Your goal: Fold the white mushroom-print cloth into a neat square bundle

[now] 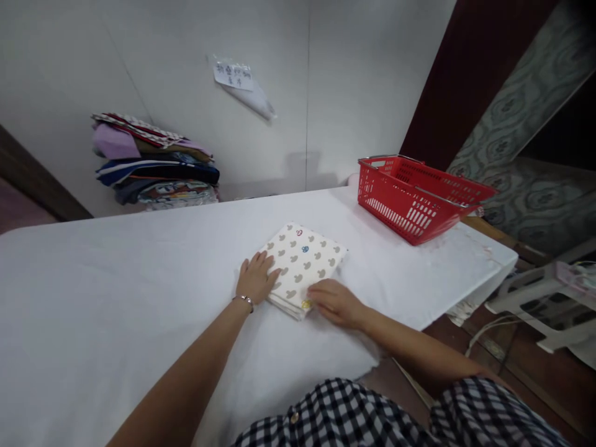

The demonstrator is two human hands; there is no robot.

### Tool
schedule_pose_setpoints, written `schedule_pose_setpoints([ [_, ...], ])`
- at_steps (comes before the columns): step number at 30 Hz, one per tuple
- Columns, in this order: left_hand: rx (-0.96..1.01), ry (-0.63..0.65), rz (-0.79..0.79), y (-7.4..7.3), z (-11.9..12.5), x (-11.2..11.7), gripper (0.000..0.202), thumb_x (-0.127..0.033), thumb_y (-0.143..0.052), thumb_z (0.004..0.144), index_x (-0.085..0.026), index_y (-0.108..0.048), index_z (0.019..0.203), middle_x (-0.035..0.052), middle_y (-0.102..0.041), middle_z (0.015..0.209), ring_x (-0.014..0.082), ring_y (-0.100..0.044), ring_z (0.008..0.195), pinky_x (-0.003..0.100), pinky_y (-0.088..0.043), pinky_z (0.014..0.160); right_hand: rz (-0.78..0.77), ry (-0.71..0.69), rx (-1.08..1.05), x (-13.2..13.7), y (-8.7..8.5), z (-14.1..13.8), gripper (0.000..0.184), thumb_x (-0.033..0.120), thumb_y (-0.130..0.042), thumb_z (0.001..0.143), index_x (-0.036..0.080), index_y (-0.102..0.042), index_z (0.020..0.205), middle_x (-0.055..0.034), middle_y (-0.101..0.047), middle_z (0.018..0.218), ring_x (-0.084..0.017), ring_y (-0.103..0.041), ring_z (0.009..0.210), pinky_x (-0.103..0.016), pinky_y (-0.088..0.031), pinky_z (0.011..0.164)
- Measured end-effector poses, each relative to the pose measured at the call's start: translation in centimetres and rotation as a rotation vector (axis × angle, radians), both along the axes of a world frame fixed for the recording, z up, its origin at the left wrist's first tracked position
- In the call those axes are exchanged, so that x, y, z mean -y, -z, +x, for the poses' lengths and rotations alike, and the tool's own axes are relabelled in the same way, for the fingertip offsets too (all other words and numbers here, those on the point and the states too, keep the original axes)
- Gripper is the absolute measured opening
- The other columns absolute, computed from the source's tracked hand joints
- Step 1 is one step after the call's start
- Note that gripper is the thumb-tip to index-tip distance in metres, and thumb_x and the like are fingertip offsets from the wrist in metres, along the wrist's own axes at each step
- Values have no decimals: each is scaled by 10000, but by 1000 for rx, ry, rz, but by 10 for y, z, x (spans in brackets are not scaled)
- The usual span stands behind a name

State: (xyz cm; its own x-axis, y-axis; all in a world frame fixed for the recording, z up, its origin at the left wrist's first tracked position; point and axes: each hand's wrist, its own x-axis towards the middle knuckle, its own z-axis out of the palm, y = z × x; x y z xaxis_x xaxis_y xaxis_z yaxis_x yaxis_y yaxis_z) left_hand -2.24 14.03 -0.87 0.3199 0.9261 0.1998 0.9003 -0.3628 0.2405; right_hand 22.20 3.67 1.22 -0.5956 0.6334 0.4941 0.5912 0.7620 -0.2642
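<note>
Folded mushroom-print cloth [302,261] laid on white-covered counter [139,279]. Left edge covered by left hand [256,279], fingers apart. Near right edge touched by right hand [338,303], fingers curled; grip cannot be confirmed.

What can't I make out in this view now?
Head view:
- Right hand: whether it pinches the cloth, hidden by its own curl.
- Cloth: inner folds, under its top layer.
- Basket: floor, mostly behind its near wall.
- Sign: exact writing, blurred.
- Table: left end, cut off by the left edge.
</note>
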Motion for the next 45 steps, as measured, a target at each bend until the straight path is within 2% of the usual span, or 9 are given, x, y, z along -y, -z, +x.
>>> schedule_pose_setpoints([
  [5, -30, 7, 9, 1, -5, -4, 479, -417, -367, 882, -256, -444, 1327, 53, -355, 1455, 224, -238, 1365, 448, -124, 1115, -97, 673, -357, -47, 31, 73, 411, 276, -505, 822, 200, -511, 1226, -124, -552, 1229, -241, -498, 1136, -453, -421, 922],
  [8, -44, -7, -120, -12, -2, -8, 500, -451, -376, 874, -258, -440, 1330, 51, -318, 1473, 229, -218, 1374, 456, -137, 1109, -306, 811, -382, -80, 49, 94, 531, 297, -582, 738, 158, -507, 1246, -131, -564, 1227, -260, -515, 1120, -447, -402, 948],
  [11, -43, -54, -257, -30, 12, -6, 551, -518, -372, 861, -254, -429, 1341, 65, -291, 1483, 266, -219, 1372, 499, -178, 1085, -415, 783, -436, -100, 54, 91, 557, 260, -586, 707, 157, -515, 1249, -95, -616, 1158, -234, -571, 1028, -390, -427, 918],
  [13, -31, -22, -208, -36, 25, 0, 568, -537, -353, 866, -255, -414, 1354, 64, -275, 1490, 272, -201, 1377, 507, -154, 1087, -448, 749, -467, -108, 53, 84, 557, 238, -579, 699, 167, -520, 1249, -70, -642, 1105, -212, -596, 953, -356, -450, 870],
  [22, -55, 135, -86, -7, 36, 20, 573, -525, -369, 862, -327, -335, 1398, 15, -283, 1487, 237, -189, 1383, 473, -88, 1110, -380, 682, -603, -120, 49, 92, 399, 193, -481, 667, 166, -628, 1037, -19, -668, 890, -165, -581, 791, -293, -457, 761],
  [26, -60, 140, -107, -8, 33, 18, 580, -544, -350, 864, -335, -318, 1405, 2, -274, 1491, 235, -180, 1386, 471, -87, 1110, -396, 643, -539, -123, 51, 103, 328, 168, -455, 645, 172, -649, 910, -4, -661, 802, -162, -570, 765, -278, -446, 728],
  [32, -59, 138, -115, -7, 36, 20, 594, -552, -355, 859, -319, -323, 1404, 13, -265, 1495, 228, -163, 1391, 457, -46, 1119, -391, 649, -437, -117, 51, 105, 365, 186, -486, 673, 191, -646, 1001, -9, -675, 892, -165, -577, 790, -283, -444, 750],
  [40, -14, 103, -254, -26, 41, 21, 652, -605, -405, 821, -297, -342, 1393, 36, -190, 1518, 257, -131, 1395, 516, -55, 1106, -476, 665, -373, -122, 54, 110, 347, 178, -487, 643, 175, -671, 938, -10, -684, 773, -175, -593, 707, -274, -448, 671],
  [45, -50, 94, -158, -15, 39, 28, 644, -627, -330, 839, -325, -306, 1406, 1, -216, 1513, 246, -122, 1397, 530, -24, 1108, -459, 648, -368, -126, 59, 118, 310, 189, -474, 626, 200, -679, 859, 4, -690, 789, -185, -607, 786, -288, -461, 744],
])
